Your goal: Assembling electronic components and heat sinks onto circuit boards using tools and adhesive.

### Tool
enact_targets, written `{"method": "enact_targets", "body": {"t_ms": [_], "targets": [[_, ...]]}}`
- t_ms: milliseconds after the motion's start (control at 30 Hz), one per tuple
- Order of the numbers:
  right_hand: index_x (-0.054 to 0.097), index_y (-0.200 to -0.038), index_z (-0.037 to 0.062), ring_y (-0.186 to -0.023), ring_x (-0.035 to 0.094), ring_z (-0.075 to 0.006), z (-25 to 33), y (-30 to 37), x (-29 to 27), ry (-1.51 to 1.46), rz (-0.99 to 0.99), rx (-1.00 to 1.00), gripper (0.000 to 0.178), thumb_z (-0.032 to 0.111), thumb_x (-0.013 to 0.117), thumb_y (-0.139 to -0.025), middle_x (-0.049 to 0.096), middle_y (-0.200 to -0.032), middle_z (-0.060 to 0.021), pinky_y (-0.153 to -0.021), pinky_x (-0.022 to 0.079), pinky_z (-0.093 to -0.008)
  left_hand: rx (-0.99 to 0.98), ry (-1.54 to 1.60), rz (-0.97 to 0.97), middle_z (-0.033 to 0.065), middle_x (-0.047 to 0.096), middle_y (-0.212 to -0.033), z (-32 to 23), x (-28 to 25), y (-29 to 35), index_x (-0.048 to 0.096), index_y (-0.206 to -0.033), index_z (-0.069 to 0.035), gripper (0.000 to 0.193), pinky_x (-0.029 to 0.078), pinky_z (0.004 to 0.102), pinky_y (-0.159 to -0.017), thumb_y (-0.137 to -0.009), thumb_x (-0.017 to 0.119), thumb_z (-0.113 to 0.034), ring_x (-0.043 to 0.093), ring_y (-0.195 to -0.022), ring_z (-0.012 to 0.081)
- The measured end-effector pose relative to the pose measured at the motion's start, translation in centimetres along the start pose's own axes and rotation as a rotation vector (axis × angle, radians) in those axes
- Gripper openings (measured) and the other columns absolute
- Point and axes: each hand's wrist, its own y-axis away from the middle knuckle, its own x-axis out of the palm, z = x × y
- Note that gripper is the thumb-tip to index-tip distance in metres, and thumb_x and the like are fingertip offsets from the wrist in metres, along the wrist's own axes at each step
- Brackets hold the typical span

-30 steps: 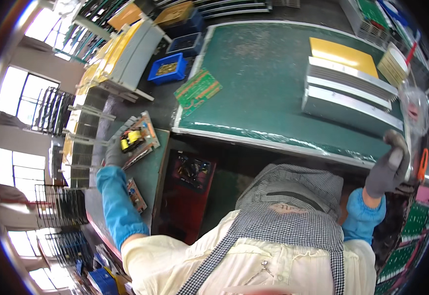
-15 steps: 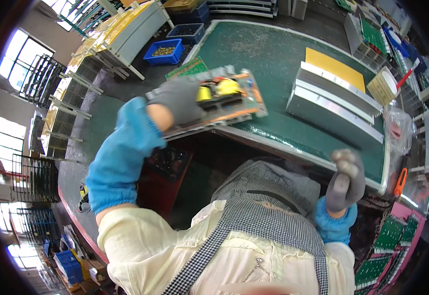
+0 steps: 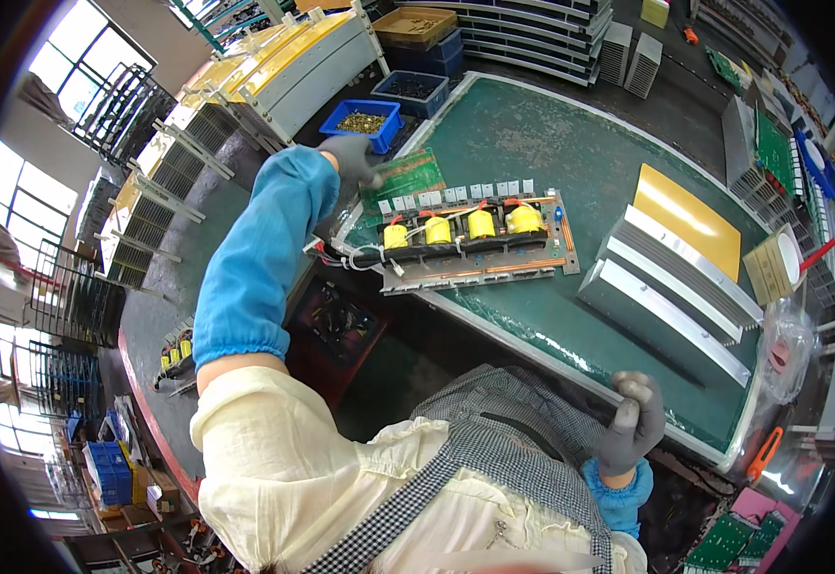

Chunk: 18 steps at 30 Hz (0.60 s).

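My left hand [image 3: 352,161], in a grey glove, reaches out beside a bare green circuit board [image 3: 416,176] and the near side of a blue bin [image 3: 386,137] of small brass-coloured parts. Motion blurs its fingers. Just to the right lies a long assembled circuit board [image 3: 494,270] with several yellow-wrapped coils [image 3: 481,224], a row of upright metal tabs and loose wires at its left end. Over the table's near edge, my right hand [image 3: 634,421] is gloved too and closed, fingers curled to the thumb; whatever it may hold is hidden.
Finned metal heatsinks [image 3: 661,297] with a yellow plate [image 3: 687,215] stand on the green table [image 3: 513,115]. A round container [image 3: 783,263] with a red-handled tool and an orange cutter [image 3: 765,453] are at the right. Dark bins [image 3: 413,88] stand beyond the blue one.
My left hand has let go of the assembled board, which now lies on the table, and has moved away toward the blue bin. The right hand stays closed. The whole view has shifted.
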Motion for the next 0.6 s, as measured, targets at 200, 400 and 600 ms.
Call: {"method": "enact_targets", "body": {"t_ms": [200,400,600], "targets": [[0.060,-0.095,-0.0012,-0.082,0.065,-0.0268,-0.2,-0.8,0.5,0.066,0.053,-0.074,0.015,0.012,0.054,-0.091,0.067,-0.093,-0.0169,-0.076,0.052,-0.0362,-0.128,0.202,0.140,0.0193,0.052,-0.139,2.5,3.2,-1.7,0.049,-0.137,-0.001,0.093,0.036,0.0405,-0.108,-0.064,0.090,-0.042,0.047,-0.132,0.0327],[0.059,-0.100,-0.0027,-0.085,0.060,-0.0236,0.1,-0.2,0.4,0.044,0.014,0.013,0.018,0.011,0.050,-0.093,0.064,-0.099,-0.0166,-0.078,0.050,-0.0361,-0.059,0.553,0.266,0.0127,0.063,-0.117,6.7,4.2,-2.4,0.057,-0.127,-0.001,0.066,0.046,0.0398,-0.093,-0.077,0.082,-0.036,0.057,-0.110,0.0268],[0.059,-0.100,-0.0022,-0.086,0.059,-0.0240,0.2,0.2,1.0,-0.034,0.068,-0.029,0.018,0.011,0.049,-0.094,0.063,-0.100,-0.0175,-0.079,0.049,-0.0371,-0.068,0.627,-0.353,0.0046,0.067,-0.093,12.1,3.3,4.9,0.067,-0.114,-0.003,0.041,0.049,0.0316,-0.075,-0.086,0.076,-0.031,0.058,-0.081,0.0145]]}}
